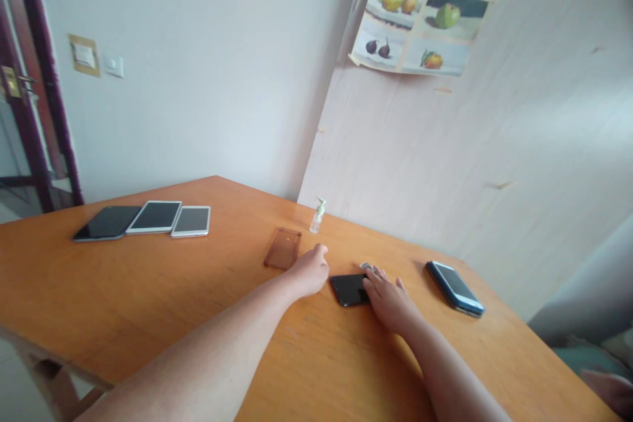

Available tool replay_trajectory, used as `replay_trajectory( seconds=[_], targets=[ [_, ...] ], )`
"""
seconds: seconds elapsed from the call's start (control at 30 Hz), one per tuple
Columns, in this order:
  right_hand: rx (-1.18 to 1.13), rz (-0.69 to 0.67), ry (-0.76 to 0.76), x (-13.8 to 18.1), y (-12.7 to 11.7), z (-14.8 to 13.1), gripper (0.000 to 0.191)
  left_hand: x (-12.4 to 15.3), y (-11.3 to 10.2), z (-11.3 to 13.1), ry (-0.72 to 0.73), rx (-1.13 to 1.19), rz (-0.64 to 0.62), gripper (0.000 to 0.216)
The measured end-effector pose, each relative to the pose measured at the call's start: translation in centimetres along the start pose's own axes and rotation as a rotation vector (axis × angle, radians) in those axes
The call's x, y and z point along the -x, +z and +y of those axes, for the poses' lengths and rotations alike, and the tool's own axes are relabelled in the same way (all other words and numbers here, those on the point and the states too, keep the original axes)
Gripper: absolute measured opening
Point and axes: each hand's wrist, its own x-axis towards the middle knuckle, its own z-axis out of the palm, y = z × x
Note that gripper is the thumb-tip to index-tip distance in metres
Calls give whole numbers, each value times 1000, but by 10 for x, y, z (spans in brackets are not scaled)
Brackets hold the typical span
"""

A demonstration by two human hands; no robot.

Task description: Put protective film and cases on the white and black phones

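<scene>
On the wooden table a black smartphone (349, 290) lies flat, screen up. My right hand (390, 300) rests over its right end with the fingers stretched out and apart. Just past those fingertips is a small whitish round item (366, 266), partly covered by them. My left hand (311, 271) is closed, off the phone's left end; what its curled fingers hold, if anything, is hidden. Beside its wrist lies a clear brownish phone case (283, 248). Behind both hands stands a small clear pump bottle (318, 216).
Three devices lie side by side at the left: a dark tablet (107, 223), a white-framed tablet (155, 217) and a smaller white one (192, 221). To the right is a white phone (457, 287) on a dark blue case or device. Walls border the wooden table (237, 211) behind.
</scene>
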Motion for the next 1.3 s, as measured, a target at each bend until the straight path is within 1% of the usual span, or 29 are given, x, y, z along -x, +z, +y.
replay_trajectory(
  seconds=[0.03, 0.07, 0.1, 0.13, 0.23, 0.27, 0.3, 0.33, 0.37, 0.47, 0.53, 0.6, 0.73, 0.8, 0.83, 0.87, 1.0, 1.07, 1.13, 1.27, 1.3],
  targets=[
    [9, 6, 37, -1, 0, 4, 54, 0, 0, 1, -1, 1, 1, 42],
    [11, 7, 39, 0, 0, 4, 54, 0, 0, 1, -2, 1, 4, 42],
    [6, 6, 7, 2, 0, 0, 54, 0, -1, 1, -1, 1, 7, 42],
    [-7, 1, -53, 6, -1, -7, 55, -1, -1, 1, 1, 1, 11, 41],
    [-82, -40, -297, 16, -4, -36, 57, -2, 0, -1, 2, 1, 16, 41],
    [-105, -53, -351, 17, -4, -42, 58, -3, 1, -1, 2, 1, 13, 41],
    [-118, -61, -373, 17, -4, -44, 58, -4, 1, -2, 2, 2, 11, 42],
    [-123, -62, -358, 14, -4, -43, 57, -4, 2, -3, 2, 2, 11, 42],
    [-119, -56, -309, 9, -4, -37, 56, -5, 2, -3, 2, 1, 12, 42],
    [-83, -21, -83, -6, -1, -12, 54, -5, 3, -3, -1, -2, 19, 41],
    [-61, -10, -5, -9, 0, -3, 53, -5, 3, -3, -2, -3, 21, 41],
    [-55, -5, -45, -4, -1, -8, 55, -5, 3, -2, 0, -4, 26, 41],
    [-93, -41, -340, 19, -7, -44, 57, -3, 1, -1, 14, -7, 23, 41],
    [-100, -62, -413, 25, -10, -52, 57, -3, 1, -1, 21, -9, 13, 41],
    [-88, -63, -401, 24, -11, -50, 56, -2, 0, -1, 24, -9, 10, 42],
    [-65, -60, -359, 22, -11, -45, 55, -2, 0, -1, 26, -10, 8, 42],
    [55, -44, -65, 8, -8, -9, 53, 0, 0, 1, 32, -14, 2, 41],
    [72, -53, -2, 7, -9, -2, 54, 1, -1, 2, 33, -17, 3, 41],
    [47, -70, -52, 13, -13, -9, 56, 1, -1, 2, 37, -21, 8, 41],
    [-85, -153, -312, 35, -26, -37, 59, 0, -1, 1, 51, -33, 9, 41],
    [-113, -174, -349, 37, -29, -40, 58, 0, -1, 1, 54, -35, 7, 41]
  ],
)
